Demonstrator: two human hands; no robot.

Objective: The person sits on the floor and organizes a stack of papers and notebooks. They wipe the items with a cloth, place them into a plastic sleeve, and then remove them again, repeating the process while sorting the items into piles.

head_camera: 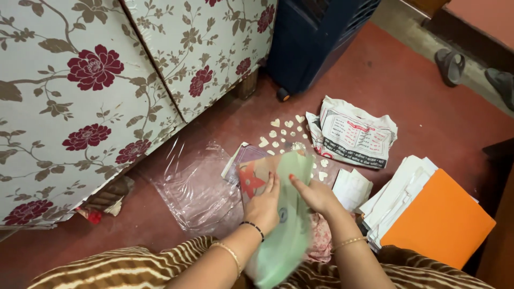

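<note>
Green sheet: a pale green paper sheet (286, 225) lay at the centre of the view, running from 12 down to 6 o'clock over the person's lap, blurred along its lower part.
Left hand: the left hand (264, 206) was closed on the sheet's left edge, fingers over the front, a black band at the wrist.
Right hand: the right hand (316, 195) pinched the sheet's upper right edge in a closed grip, a thin gold bangle on that wrist.
Card: a brown card with a red star shape (250, 179) sat just behind the sheet at 10 o'clock.
Plastic bag: a clear plastic bag (193, 184) lay on the red floor (385, 85) at 9 o'clock.
Paper hearts: small white paper hearts (284, 131) were scattered at 12 o'clock.
Newspaper: a crumpled newspaper (356, 134) lay at 1 o'clock.
Orange folder: an orange folder (436, 219) on stacked white papers (396, 190) lay at 3 o'clock.
</note>
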